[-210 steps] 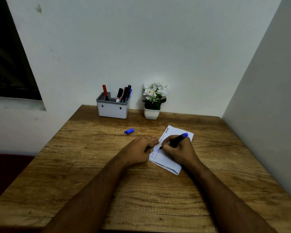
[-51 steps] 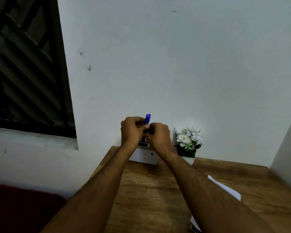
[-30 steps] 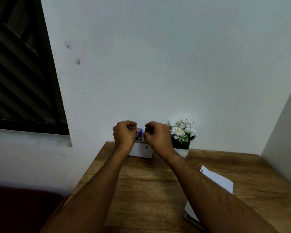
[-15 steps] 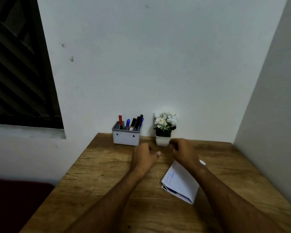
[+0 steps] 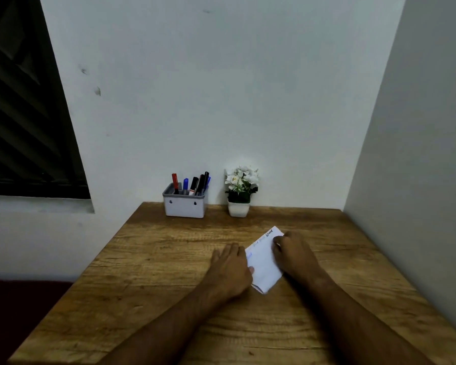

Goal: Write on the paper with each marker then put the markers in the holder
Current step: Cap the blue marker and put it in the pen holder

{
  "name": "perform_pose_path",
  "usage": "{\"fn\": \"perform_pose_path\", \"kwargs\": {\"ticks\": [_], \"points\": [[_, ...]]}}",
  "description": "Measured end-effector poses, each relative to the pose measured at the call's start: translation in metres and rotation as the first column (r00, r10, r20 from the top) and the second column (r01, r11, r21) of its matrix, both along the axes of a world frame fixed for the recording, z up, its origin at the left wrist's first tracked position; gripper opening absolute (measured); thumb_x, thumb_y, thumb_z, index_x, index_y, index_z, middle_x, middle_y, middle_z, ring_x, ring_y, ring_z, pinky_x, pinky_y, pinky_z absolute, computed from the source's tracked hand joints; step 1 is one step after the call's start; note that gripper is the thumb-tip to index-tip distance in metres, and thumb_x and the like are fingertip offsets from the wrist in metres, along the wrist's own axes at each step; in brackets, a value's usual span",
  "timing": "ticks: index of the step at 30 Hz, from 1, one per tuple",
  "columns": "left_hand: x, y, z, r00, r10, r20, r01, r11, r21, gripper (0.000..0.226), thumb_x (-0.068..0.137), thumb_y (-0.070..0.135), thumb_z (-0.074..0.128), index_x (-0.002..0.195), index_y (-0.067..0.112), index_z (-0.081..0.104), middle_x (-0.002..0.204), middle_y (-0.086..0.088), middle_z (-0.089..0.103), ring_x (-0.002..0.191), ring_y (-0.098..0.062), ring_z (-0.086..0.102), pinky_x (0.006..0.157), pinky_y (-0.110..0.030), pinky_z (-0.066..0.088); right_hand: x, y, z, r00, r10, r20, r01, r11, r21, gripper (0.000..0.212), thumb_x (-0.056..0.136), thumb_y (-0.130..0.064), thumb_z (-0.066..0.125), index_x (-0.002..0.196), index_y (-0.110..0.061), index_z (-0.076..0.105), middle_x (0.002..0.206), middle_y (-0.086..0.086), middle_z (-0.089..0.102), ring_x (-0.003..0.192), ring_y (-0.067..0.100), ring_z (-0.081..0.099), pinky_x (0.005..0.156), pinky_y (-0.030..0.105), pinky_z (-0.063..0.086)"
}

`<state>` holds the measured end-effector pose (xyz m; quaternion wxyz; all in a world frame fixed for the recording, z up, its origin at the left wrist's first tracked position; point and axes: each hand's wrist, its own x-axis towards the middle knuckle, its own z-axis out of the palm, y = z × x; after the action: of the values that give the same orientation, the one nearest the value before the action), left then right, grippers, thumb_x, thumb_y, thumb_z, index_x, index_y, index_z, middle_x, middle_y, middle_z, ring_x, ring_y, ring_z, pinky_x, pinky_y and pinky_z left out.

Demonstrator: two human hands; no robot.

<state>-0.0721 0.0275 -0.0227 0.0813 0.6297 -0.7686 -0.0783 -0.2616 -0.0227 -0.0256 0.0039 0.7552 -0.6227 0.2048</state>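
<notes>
A wooden tabletop [image 5: 169, 259] sits in a dim corner of pale walls [image 5: 221, 88], a dark louvred window [image 5: 24, 114] at left.

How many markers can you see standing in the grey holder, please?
5 tops show in the grey rectangular holder: a red marker leftmost, a blue marker, a black-capped white marker, then a black marker and a blue-tipped one rightmost. Overlap there may hide more.
</notes>
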Motion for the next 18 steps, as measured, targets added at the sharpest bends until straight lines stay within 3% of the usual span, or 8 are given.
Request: {"fn": "perform_pose_path", "kwargs": {"ticks": [9,12,18], "points": [[0.045,-0.028,0.005,0.992,0.118,-0.036,-0.118,0.993,-0.014,0.058,0.103,0.035,0.039,0.151,0.004,0.031,0.159,-0.013,0.03,0.147,-0.027,0.026,0.122,-0.042,0.018,0.022,0.033,0.001,0.972,-0.184,-0.147,0.184,0.983,-0.01,0.038,0.105,-0.04,0.038,0.113,-0.02,0.068,0.126,0.009,0.064,0.121,0.027,0.053,0.102,0.047,0.042],[0.049,-0.031,0.005,0.983,0.171,-0.063,-0.173,0.984,-0.03,0.059,0.104,0.036,0.039,0.151,0.002,0.031,0.16,-0.016,0.026,0.149,-0.028,0.021,0.123,-0.042,0.017,0.029,0.041,0.002,0.957,-0.238,-0.166,0.239,0.971,-0.018,0.04,0.106,-0.04,0.036,0.115,-0.018,0.068,0.129,0.011,0.063,0.123,0.028,0.051,0.102,0.047,0.042],[0.048,-0.029,0.006,0.982,0.17,-0.077,-0.176,0.981,-0.079,0.054,0.104,0.035,0.039,0.147,0.003,0.04,0.154,-0.015,0.039,0.144,-0.026,0.033,0.121,-0.039,0.021,0.034,0.05,0.007,0.948,-0.262,-0.18,0.262,0.965,-0.025,0.042,0.107,-0.042,0.034,0.117,-0.018,0.067,0.131,0.011,0.062,0.124,0.029,0.051,0.102,0.048,0.041]]}}
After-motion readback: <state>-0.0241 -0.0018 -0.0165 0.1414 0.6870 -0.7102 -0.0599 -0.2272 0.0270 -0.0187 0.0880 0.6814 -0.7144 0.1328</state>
